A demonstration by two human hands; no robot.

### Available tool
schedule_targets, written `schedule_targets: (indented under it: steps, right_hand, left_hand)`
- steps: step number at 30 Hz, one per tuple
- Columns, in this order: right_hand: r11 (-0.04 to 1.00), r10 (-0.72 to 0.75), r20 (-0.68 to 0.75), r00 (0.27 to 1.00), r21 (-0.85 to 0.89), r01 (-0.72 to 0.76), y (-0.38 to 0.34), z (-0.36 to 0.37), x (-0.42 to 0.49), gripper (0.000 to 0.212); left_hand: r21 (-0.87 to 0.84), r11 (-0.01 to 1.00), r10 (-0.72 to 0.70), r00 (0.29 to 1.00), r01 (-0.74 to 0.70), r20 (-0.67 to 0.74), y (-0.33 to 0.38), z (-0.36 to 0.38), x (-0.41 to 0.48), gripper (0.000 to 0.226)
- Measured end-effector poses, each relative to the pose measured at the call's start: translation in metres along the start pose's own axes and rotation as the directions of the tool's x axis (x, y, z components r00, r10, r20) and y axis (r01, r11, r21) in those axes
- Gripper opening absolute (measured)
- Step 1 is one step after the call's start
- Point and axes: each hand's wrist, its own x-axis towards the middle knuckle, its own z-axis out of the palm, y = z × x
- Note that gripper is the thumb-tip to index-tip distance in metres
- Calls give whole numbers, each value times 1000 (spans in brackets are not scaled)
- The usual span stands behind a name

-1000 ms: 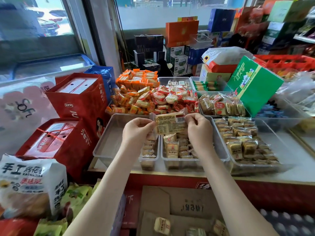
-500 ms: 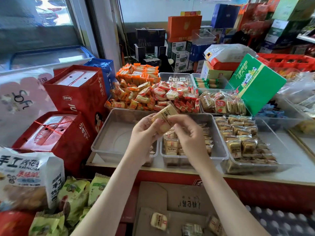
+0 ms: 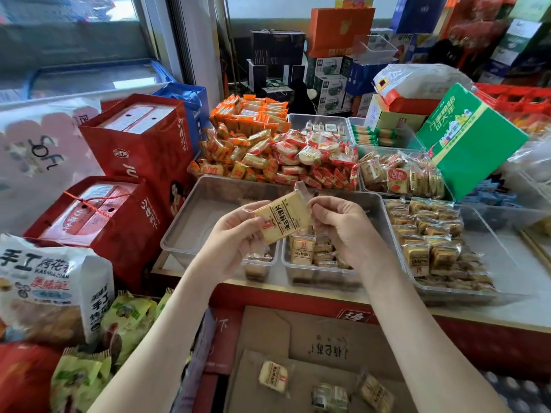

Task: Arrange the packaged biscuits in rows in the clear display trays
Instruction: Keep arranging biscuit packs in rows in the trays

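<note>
The desk [image 3: 518, 314] carried clear trays side by side, with two red bags [image 3: 143, 144] standing at its left end. The left tray [image 3: 179, 234] had a few packets at its near right corner. The middle tray [image 3: 316, 275] held upright packets in rows along its near side, and the right tray [image 3: 507, 263] held stacked rows. A green box [image 3: 471, 141] leaned behind them. Your left grip [image 3: 235, 236] was curled round the lower end of one biscuit packet [image 3: 283, 219]. Your right grip [image 3: 346, 228] pinched its right edge. You held the packet tilted in the air, above where the left and middle trays meet.
</note>
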Motion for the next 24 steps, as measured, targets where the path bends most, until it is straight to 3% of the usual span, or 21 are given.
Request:
schedule_targets:
  steps: [2, 5, 7, 8, 10, 14, 17, 20, 24]
  right_hand:
    - [998, 48, 8, 999, 43, -48, 5, -5, 5, 28]
    - [936, -67, 45, 997, -342, 79, 7, -20, 8, 18]
    - [750, -87, 239, 967, -624, 222, 1, -24, 12, 50]
    - [654, -27, 337, 941, -706, 272, 0, -22, 15, 65]
    - [546, 65, 409, 910, -778, 311, 8, -19, 29, 74]
    - [589, 76, 215, 974, -797, 130, 35, -41, 71, 52]
    - [752, 13, -170, 985, -647, -122, 64, -80, 111, 37]
    - [816, 40, -377, 925, -523, -249, 97, -111, 157, 31]
    - [728, 133, -434, 891, -568, -385, 142, -127, 212, 43]
  left_hand:
    - [69, 998, 7, 1000, -6, -22, 0, 0, 4, 33]
    - [330, 943, -32, 999, 43, -39, -5, -2, 15, 22]
    - [525, 849, -86, 996, 58, 29, -10, -1, 27, 27]
    - [580, 813, -107, 993, 55, 56, -13, 0, 34, 26]
    - [594, 801, -131, 990, 72, 57, -20, 7, 49, 26]
    - [554, 824, -131, 991, 120, -21, -33, 13, 78, 30]
    - [645, 755, -78, 992, 122, -97, -52, -7, 101, 30]
    - [803, 585, 1, 991, 109, -135, -78, -45, 122, 25]
    - [969, 228, 112, 987, 90, -118, -104, -113, 134, 32]
